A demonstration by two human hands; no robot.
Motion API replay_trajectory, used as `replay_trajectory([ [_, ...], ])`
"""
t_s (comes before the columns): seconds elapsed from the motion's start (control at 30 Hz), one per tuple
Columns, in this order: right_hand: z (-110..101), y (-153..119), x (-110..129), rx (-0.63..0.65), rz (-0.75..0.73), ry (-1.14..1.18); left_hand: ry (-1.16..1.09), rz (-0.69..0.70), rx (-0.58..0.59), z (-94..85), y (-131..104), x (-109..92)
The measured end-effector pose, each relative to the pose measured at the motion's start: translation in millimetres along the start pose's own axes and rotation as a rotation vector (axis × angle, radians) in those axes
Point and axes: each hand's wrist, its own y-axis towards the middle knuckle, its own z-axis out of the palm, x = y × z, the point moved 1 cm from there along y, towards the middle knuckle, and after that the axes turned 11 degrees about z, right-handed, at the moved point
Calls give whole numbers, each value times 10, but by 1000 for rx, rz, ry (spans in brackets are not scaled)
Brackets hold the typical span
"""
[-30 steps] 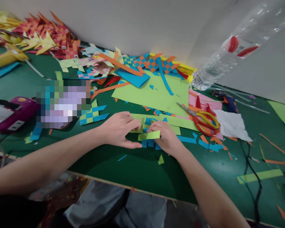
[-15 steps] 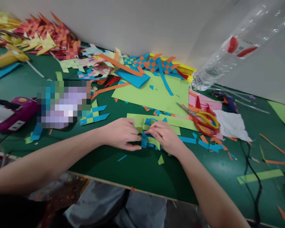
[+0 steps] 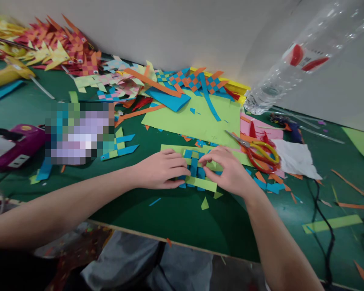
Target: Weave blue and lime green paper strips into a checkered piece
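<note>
A small weave of blue paper strips [image 3: 193, 165] and green strips lies flat on the green table in front of me. My left hand [image 3: 164, 169] rests on its left side, fingers stretched over the strips and holding nothing. Over the right side is my right hand [image 3: 227, 167], its thumb and forefinger apart, with the fingertips close to the blue strips. A light green strip [image 3: 202, 184] crosses the blue ones along the near edge. The weave's left end is partly hidden under my left hand.
Scissors [image 3: 257, 151] and a white tissue [image 3: 295, 157] lie right of the weave. Behind are green paper sheets [image 3: 182, 119] and woven paper fish [image 3: 194, 83]. A plastic bottle [image 3: 269, 91] stands back right. Left are a glue gun [image 3: 13, 72] and purple power strip [image 3: 21, 141].
My right hand has let go of a blue strip and moved right, its fingers parting. The near green strip, curled before, now lies flatter across the blue ones. My left hand has shifted slightly right.
</note>
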Motion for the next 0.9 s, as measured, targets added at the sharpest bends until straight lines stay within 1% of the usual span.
replay_trajectory([
  [0.1,-34,3,-45,73,-7,-54,-9,-14,8,-7,-8,0],
  [0.23,-46,6,-111,206,25,-89,-15,-15,33,-9,-17,7],
  [0.33,-62,5,-138,260,39,-105,-27,-17,51,4,-19,15],
  [0.43,-65,3,-131,292,33,-111,-48,-22,57,24,-24,22],
  [0.6,-28,6,-96,335,27,-100,-53,-28,33,37,-24,21],
  [0.77,17,14,-113,352,35,-125,-69,34,31,43,-13,11],
  [0.9,27,20,-137,348,63,-136,-94,62,61,55,-12,9],
])
